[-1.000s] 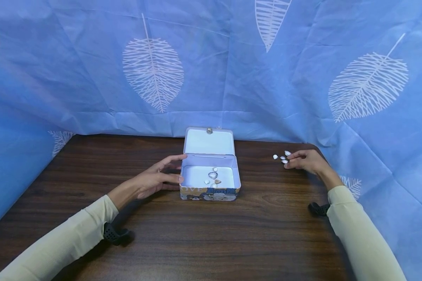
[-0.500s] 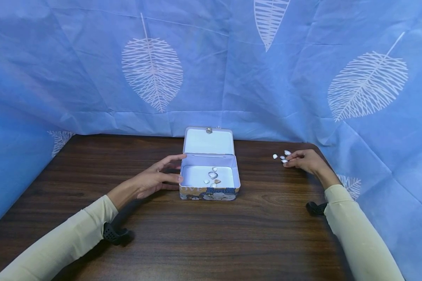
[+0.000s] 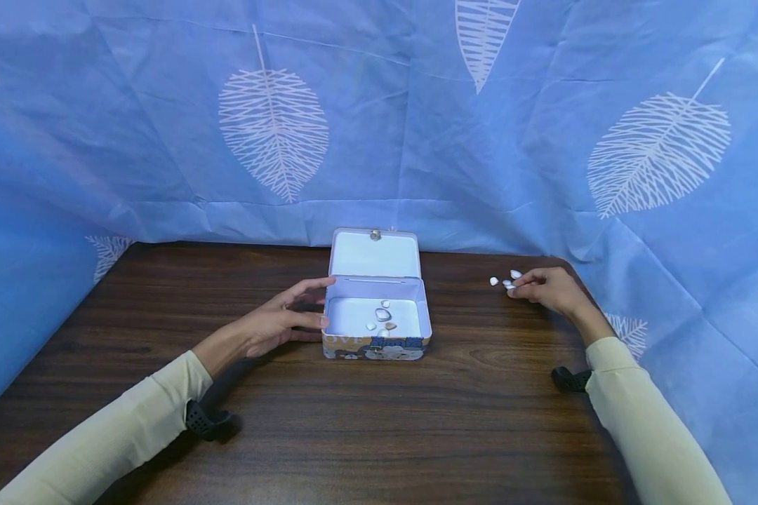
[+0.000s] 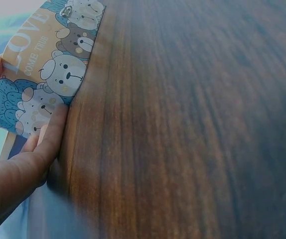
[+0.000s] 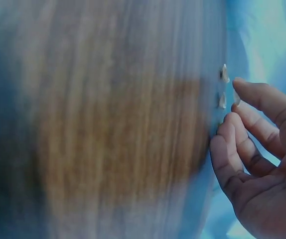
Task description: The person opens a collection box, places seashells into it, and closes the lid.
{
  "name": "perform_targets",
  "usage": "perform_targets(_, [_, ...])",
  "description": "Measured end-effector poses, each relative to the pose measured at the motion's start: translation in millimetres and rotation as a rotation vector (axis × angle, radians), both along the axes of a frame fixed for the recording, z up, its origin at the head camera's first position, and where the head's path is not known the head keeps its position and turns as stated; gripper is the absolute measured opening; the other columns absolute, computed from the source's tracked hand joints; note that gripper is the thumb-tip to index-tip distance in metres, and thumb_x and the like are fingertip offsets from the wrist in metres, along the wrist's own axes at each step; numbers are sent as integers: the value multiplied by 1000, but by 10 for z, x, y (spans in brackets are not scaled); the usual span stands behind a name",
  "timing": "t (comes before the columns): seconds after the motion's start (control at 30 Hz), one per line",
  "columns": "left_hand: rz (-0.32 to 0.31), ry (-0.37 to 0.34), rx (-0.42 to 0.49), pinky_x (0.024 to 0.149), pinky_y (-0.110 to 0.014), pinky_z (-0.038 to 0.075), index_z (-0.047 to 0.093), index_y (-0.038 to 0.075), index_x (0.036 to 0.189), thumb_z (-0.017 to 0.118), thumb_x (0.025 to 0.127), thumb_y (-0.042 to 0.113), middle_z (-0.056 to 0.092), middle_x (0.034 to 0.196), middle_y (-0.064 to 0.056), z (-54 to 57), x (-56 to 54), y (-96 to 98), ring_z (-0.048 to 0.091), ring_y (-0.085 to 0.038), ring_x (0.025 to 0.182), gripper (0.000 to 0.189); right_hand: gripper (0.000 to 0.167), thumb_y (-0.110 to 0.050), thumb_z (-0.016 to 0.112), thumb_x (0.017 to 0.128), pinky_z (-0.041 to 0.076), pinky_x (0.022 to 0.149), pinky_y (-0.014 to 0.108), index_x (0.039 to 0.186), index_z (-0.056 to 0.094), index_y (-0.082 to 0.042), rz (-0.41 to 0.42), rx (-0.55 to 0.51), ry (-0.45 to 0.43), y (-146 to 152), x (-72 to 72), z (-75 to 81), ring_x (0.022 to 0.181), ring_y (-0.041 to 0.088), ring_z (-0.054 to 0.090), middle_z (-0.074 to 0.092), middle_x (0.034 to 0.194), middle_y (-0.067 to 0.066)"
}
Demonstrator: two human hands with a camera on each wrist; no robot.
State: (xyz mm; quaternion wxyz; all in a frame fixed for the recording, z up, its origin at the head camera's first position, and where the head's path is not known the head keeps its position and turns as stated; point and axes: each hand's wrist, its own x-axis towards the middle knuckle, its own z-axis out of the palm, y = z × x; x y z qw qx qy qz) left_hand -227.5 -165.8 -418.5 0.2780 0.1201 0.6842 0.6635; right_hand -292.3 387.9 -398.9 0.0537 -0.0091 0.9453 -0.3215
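Observation:
A tin box (image 3: pixel 377 348) printed with cartoon bears stands on the table, its lid (image 3: pixel 375 254) tipped back. Several small seashells (image 3: pixel 383 315) lie inside it. My left hand (image 3: pixel 278 322) rests spread against the box's left side, thumb at the front corner and a fingertip at the rear rim. In the left wrist view, fingers touch the printed wall (image 4: pixel 63 74). At the table's far right, my right hand (image 3: pixel 552 289) pinches a small pale seashell (image 5: pixel 236 97) between thumb and forefinger. Beside its fingertips lie a few white seashells (image 3: pixel 516 274), partly hidden by the fingers.
A dark wood-grain table (image 3: pixel 379 435) spreads under everything. Behind it hangs a blue curtain (image 3: pixel 379 140) with white leaf prints, close to the rear and right table edges. Another white seashell (image 3: pixel 494 281) lies left of the small group.
My right fingertips have shifted slightly left among the seashells, and one shell there is now mostly covered by them. The left hand and the box have stayed put.

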Motion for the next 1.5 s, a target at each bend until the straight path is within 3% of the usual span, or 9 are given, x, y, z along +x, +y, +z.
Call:
perform_targets(0.2, [8, -15, -1, 123, -58, 55, 33, 32, 178, 80, 104, 15, 22, 180, -19, 10, -1, 5, 42, -50, 162, 90, 47, -34, 87, 101, 66, 79, 29, 128, 79, 3, 37, -91, 32, -62, 45, 64, 89, 15, 75, 80, 97, -8])
perform_targets(0.47, [6, -11, -1, 123, -58, 55, 33, 32, 178, 80, 104, 15, 23, 180, -20, 10, -3, 8, 44, -49, 160, 90, 47, -36, 86, 102, 67, 84, 30, 133, 79, -1, 75, -108, 76, -261, 130, 154, 96, 12, 79, 84, 117, 9])
perform_targets(0.83, [-1, -9, 2, 123, -58, 55, 32, 32, 179, 80, 104, 15, 23, 180, -20, 3, -13, 16, 43, -49, 161, 90, 46, -40, 83, 104, 62, 102, 45, 137, 79, -8, 111, -145, 91, -628, 241, 226, 108, 15, 74, 79, 132, 15])
perform_targets(1.1, [0, -10, 2, 124, -58, 55, 31, 32, 179, 80, 104, 15, 22, 181, -20, 16, -6, 12, 43, -50, 162, 91, 42, -39, 85, 103, 62, 104, 50, 132, 81, -8, 148, -173, 110, -888, 309, 337, 106, 14, 73, 80, 129, 16])
perform_targets(1.27, [3, -13, 1, 124, -58, 55, 31, 32, 179, 80, 104, 14, 23, 180, -20, 28, 3, 18, 44, -50, 161, 91, 39, -37, 86, 102, 64, 99, 46, 129, 82, -9, 167, -182, 116, -1023, 336, 361, 104, 17, 75, 81, 124, 15])
perform_targets(1.5, [8, -11, -1, 124, -59, 54, 31, 31, 179, 80, 104, 14, 23, 180, -21, 33, 6, 21, 44, -51, 160, 91, 35, -36, 89, 99, 61, 87, 27, 124, 84, -12, 198, -192, 127, -1225, 364, 385, 101, 18, 76, 83, 118, 12])
